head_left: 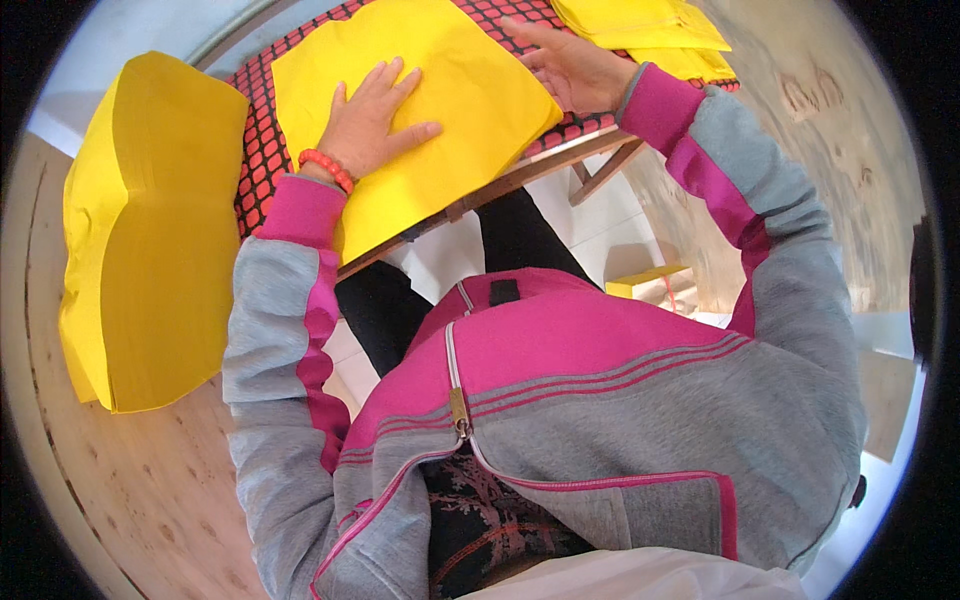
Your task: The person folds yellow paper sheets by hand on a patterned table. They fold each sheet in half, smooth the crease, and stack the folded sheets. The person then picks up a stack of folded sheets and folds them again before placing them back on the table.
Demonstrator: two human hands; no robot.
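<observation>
A yellow fabric sheet (470,130) lies on the table, its near edge hanging over the front. My left hand (370,125), with a red bead bracelet (328,170) at the wrist, rests flat on the sheet with fingers spread. At the sheet's right edge is my right hand (575,68), its fingers stretched apart; nothing shows in its grasp. Whether its fingertips touch the fabric I cannot tell. Both forearms wear grey and magenta sleeves.
A red and black patterned cover (262,110) lies on the table. Folded yellow fabric (655,30) sits at the far right. On the left a big yellow fabric pile (150,230) drapes down beside the table. A yellow-edged object (650,280) is low on the right.
</observation>
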